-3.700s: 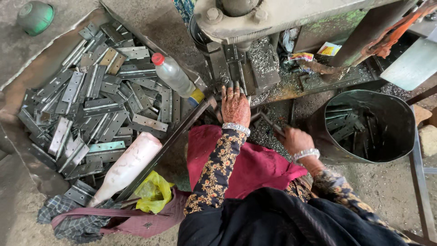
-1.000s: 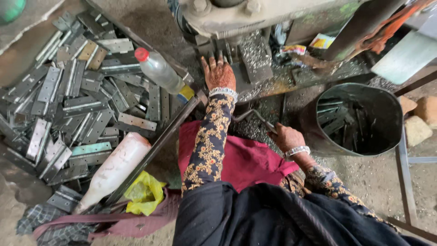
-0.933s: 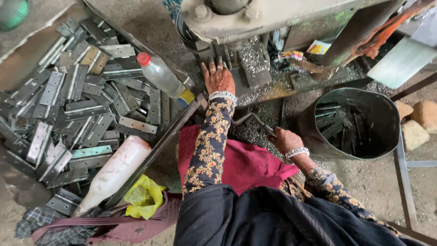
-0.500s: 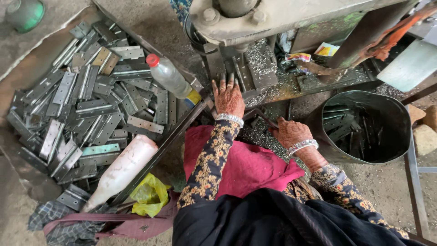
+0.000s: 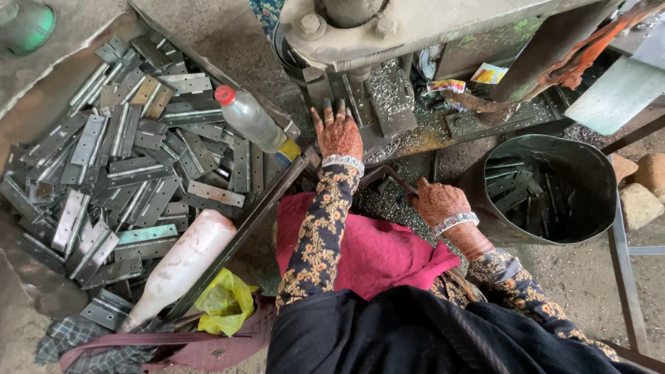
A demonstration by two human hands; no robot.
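Observation:
My left hand (image 5: 338,133) lies flat on the bed of a grey metal press (image 5: 388,41), fingers spread, just in front of the die and its heap of metal shavings (image 5: 388,93). It holds nothing that I can see. My right hand (image 5: 438,201) is lower and to the right, between the press bed and a dark bucket (image 5: 596,173). Its fingers are curled round a thin metal rod (image 5: 388,174) that points left towards the bed. Both wrists wear bangles, and a red cloth (image 5: 374,253) covers my lap.
A tray at the left holds a heap of grey hinge plates (image 5: 125,159), with a clear red-capped bottle (image 5: 251,123) lying on them. A white bottle (image 5: 181,262) and a yellow bag (image 5: 225,301) lie nearer me. The bucket holds several metal pieces. Stones (image 5: 644,190) sit at the right.
My left hand has stayed on the press bed, shifting only slightly back and forth. My right hand has kept its hold on the rod and edged a little towards the press.

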